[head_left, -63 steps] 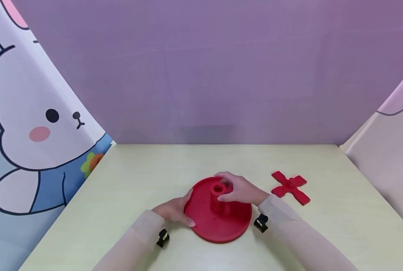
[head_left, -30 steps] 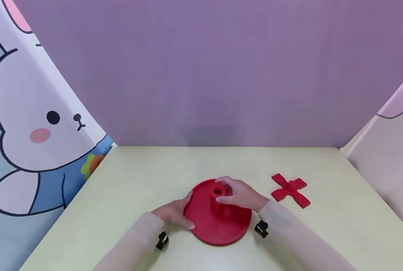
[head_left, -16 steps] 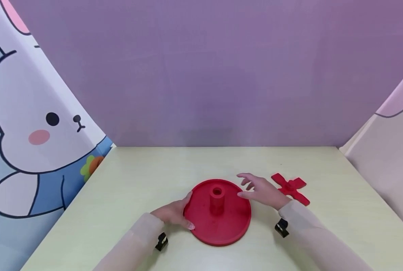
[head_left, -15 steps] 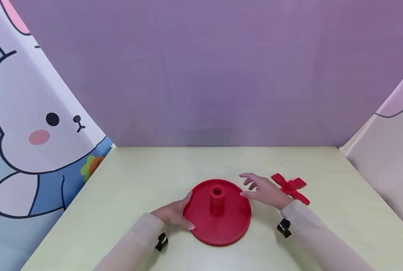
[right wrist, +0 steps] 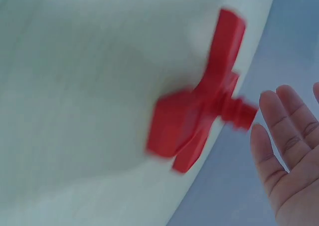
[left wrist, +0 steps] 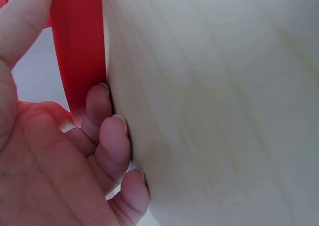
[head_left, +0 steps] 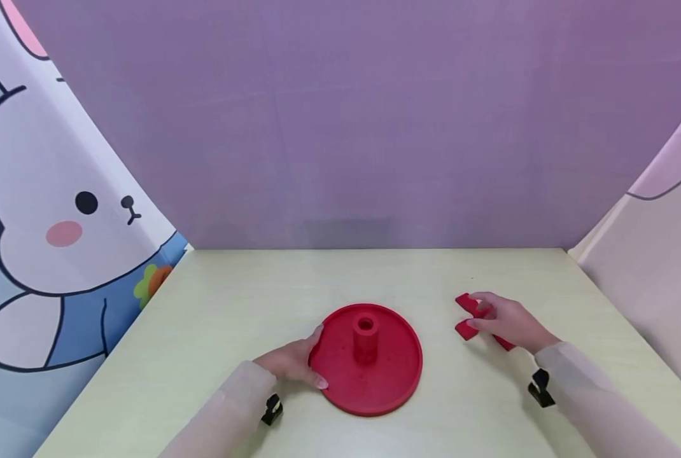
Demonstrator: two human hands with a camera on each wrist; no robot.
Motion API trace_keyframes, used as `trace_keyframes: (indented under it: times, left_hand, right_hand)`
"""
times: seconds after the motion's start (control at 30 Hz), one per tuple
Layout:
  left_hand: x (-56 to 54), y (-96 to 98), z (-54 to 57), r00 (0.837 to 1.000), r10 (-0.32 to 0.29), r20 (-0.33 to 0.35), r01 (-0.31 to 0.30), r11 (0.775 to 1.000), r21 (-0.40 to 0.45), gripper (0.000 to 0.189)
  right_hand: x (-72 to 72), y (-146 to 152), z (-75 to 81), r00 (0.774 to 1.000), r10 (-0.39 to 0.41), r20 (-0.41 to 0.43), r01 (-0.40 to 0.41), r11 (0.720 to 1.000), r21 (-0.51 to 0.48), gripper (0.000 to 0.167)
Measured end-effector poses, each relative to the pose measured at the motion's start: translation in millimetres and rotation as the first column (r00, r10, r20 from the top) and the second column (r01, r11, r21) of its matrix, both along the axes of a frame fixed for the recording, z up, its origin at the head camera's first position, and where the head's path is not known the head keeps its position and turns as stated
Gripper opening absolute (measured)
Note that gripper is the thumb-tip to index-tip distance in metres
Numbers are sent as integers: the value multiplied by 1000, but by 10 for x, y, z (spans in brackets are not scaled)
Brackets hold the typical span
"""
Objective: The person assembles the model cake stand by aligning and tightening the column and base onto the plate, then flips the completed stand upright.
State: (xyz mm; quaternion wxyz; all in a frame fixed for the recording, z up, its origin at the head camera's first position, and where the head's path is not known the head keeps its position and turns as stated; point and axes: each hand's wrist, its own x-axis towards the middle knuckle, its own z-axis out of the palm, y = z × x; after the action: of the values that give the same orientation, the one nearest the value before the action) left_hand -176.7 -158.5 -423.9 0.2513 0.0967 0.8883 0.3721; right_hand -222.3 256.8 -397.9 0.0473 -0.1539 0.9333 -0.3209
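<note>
My left hand (head_left: 291,364) grips the left rim of a red round plate (head_left: 386,388) that lies flat on the table. A hollow upright post (head_left: 366,343) rises from the plate's middle. In the left wrist view, the fingers curl at the lower edge of the red rim (left wrist: 79,46). Over at the right, my right hand (head_left: 515,321) hovers above a red four-bladed piece (head_left: 466,331) and partly hides it in the head view. The right wrist view shows its short ridged peg (right wrist: 239,113) pointing up, with the fingertips close to it and not wrapped round it.
The pale table (head_left: 249,286) meets a purple backdrop (head_left: 346,127) along its far edge. A panel with a cartoon rabbit (head_left: 65,210) stands at the left, and a pale panel (head_left: 655,273) at the right.
My right hand has let go of the plate's post and moved right, to over the four-bladed piece. The left hand keeps its hold on the plate's rim.
</note>
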Motion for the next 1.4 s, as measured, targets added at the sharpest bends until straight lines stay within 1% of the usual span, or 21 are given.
trace_keyframes:
  times: [0.1,0.33,0.47,0.63,0.7,0.87,1.03,1.23,1.4]
  left_hand:
    - [-15,-8,3,1000,-3,-3,3,1000,-3,112]
    - [-9,-15,15,1000,-4,5,5,1000,-5,113]
    - [-7,-13,20,1000,0,7,0,1000,-6,113]
    - [-13,-19,-6,1000,5,9,-5,1000,0,113]
    - [-19,-19,-13,1000,-3,12,4,1000,-5,113]
    - [-9,-1,14,1000,-11,13,11,1000,-4,112]
    - [15,22,55,1000,1,8,-1,1000,-3,111]
    - [5,21,42,1000,-5,5,5,1000,-21,111]
    - [9,24,51,1000,-5,4,5,1000,-26,111]
  right_hand:
    - [17,149,-22,1000,-22,3,22,1000,17,62]
    - [52,404,-85,993,-81,87,79,997,25,61]
    - [70,506,-88,988,-100,113,96,994,46,58]
    - [54,597,-115,986,-87,140,74,993,93,56]
    - [42,617,-134,987,-74,142,57,991,120,56]
    - [-1,635,-176,987,-59,151,35,987,158,61]
    - [-39,634,-216,986,-46,162,20,987,160,65]
    - [-70,638,-256,985,-30,168,3,988,157,67]
    - [-102,616,-261,981,-42,191,9,985,171,70]
